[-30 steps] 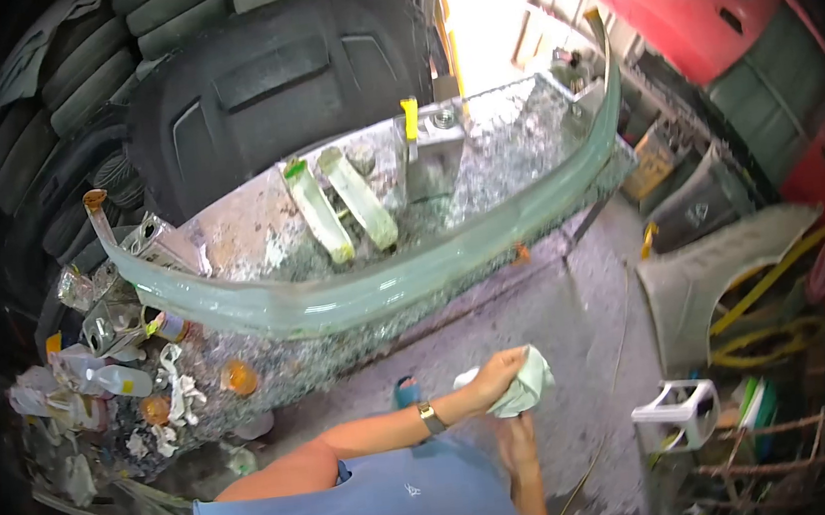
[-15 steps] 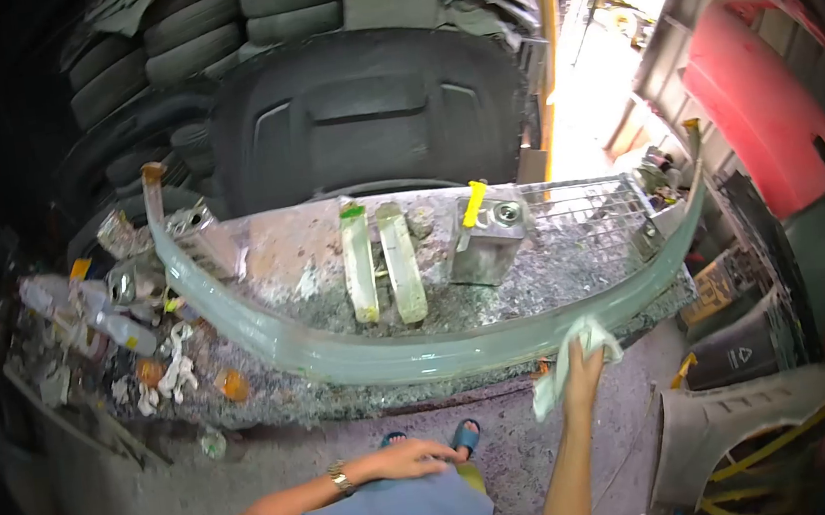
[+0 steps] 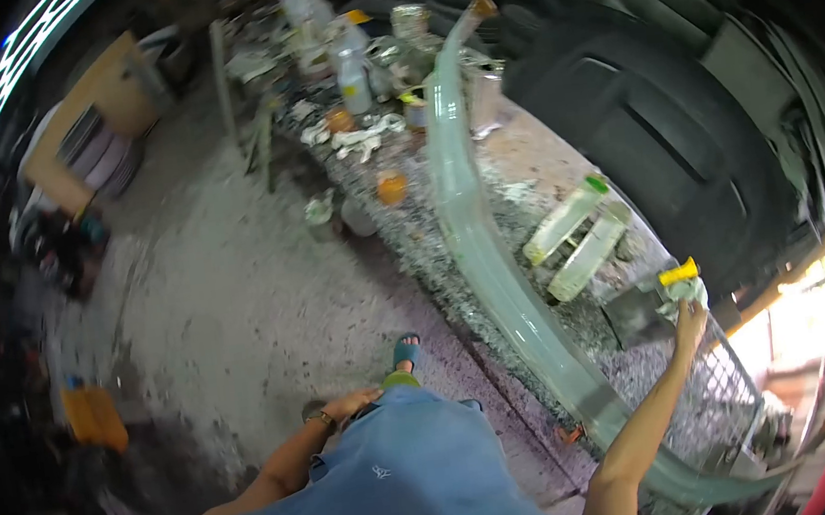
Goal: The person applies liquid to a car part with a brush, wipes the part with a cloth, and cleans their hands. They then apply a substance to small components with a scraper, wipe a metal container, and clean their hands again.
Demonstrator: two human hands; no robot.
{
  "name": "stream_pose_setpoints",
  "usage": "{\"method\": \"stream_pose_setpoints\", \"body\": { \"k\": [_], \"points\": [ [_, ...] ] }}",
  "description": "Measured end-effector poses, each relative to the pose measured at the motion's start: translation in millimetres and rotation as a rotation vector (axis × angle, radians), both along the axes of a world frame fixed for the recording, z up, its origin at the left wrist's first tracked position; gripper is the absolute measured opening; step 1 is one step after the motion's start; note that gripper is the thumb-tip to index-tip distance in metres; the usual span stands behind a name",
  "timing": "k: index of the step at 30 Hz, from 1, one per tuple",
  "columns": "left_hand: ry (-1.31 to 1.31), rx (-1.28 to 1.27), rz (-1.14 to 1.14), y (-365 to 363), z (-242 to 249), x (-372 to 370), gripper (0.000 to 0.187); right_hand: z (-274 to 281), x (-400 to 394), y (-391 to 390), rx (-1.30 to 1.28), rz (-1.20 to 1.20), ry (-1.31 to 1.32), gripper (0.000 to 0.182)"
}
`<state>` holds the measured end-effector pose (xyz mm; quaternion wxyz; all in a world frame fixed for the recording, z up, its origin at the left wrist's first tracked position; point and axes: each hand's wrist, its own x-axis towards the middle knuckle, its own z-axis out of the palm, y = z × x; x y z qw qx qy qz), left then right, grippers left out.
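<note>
My right hand (image 3: 691, 321) is closed on a pale cloth (image 3: 672, 305), over the top of a metal can (image 3: 637, 314) with a yellow spout (image 3: 679, 273). Whether the hand touches the can is hard to tell. Along the bench runs a long, curved, glossy grey-green bumper-like strip (image 3: 483, 240), lying beneath my right forearm. Low by my waist, my left hand (image 3: 350, 403) rests at the edge of my blue shirt, fingers loosely stretched and apparently holding nothing. Two pale, tape-covered blocks (image 3: 588, 251) sit between the strip and the bench's far edge.
Bottles (image 3: 351, 78), cans and crumpled scraps crowd the far-left end of the workbench (image 3: 399, 224). Orange lumps (image 3: 391, 188) lie near its front edge. A black car hood (image 3: 656, 131) leans behind, beside stacked tyres. An orange container (image 3: 95, 419) stands on the floor at left.
My view has swung left and tilted. My right hand has carried the cloth from the strip's front edge across to the metal can. My left hand stays by my waist.
</note>
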<state>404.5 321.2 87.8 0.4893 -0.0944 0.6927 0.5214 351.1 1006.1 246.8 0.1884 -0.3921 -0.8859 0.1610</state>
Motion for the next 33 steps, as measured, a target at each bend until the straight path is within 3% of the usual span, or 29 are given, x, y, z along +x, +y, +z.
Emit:
{"method": "stream_pose_setpoints", "body": {
  "k": [3, 4, 6, 8, 10, 12, 14, 16, 18, 21, 26, 31, 33],
  "points": [
    [-0.285, -0.05, 0.098, 11.1, 36.0, 41.5, 0.059, -6.1, 18.0, -24.7, -0.05, 0.11, 0.17, 0.046],
    [-0.325, -0.099, 0.114, 13.3, 51.1, 43.8, 0.061, -12.6, 26.9, -29.3, -0.038, 0.158, 0.278, 0.042],
    [-0.383, -0.187, 0.144, 17.1, 76.7, 42.3, 0.065, -2.1, 43.3, -69.6, -0.246, 0.175, 0.434, 0.039],
    [-0.419, -0.249, 0.159, 17.0, 94.5, 35.1, 0.068, -10.1, 62.4, -105.7, -0.218, 0.234, 0.483, 0.037],
    [-0.424, -0.26, 0.165, 13.9, 100.5, 29.1, 0.07, 2.0, 78.7, -169.4, -0.617, 0.208, 0.526, 0.036],
    [-0.305, 0.088, 0.129, 8.5, 96.1, 25.3, 0.084, -1.4, 93.8, -223.9, -0.91, 0.252, 0.392, 0.036],
    [-0.283, 0.166, 0.068, 8.2, 117.7, 3.8, 0.087, -8.5, 105.0, -278.8, -1.068, 0.404, 0.188, 0.035],
    [-0.259, 0.241, 0.0, 8.8, 121.6, -11.8, 0.091, -57.6, 119.2, -312.0, -0.997, 0.602, -0.04, 0.035],
    [0.179, 0.298, -0.113, 11.2, 102.9, -21.7, 0.077, -80.2, 126.7, -352.8, -1.066, 0.57, -0.148, 0.036],
    [0.056, 0.294, -0.11, 12.2, 83.7, -53.0, 0.084, -115.2, 133.4, -393.0, -1.138, 0.541, -0.256, 0.037],
    [-0.022, 0.466, -0.303, 1.0, 98.7, -89.9, 0.084, -177.1, 160.3, -424.1, -1.21, 0.341, -0.356, 0.038],
    [-0.145, 0.572, -0.492, -12.6, 43.4, -133.9, 0.083, -228.7, 196.5, -439.8, -1.251, 0.118, -0.406, 0.039],
    [-0.008, 0.298, -0.867, -21.4, 13.0, -160.2, 0.074, -244.5, 207.0, -446.2, -1.259, 0.066, -0.419, 0.039]
  ]
}}
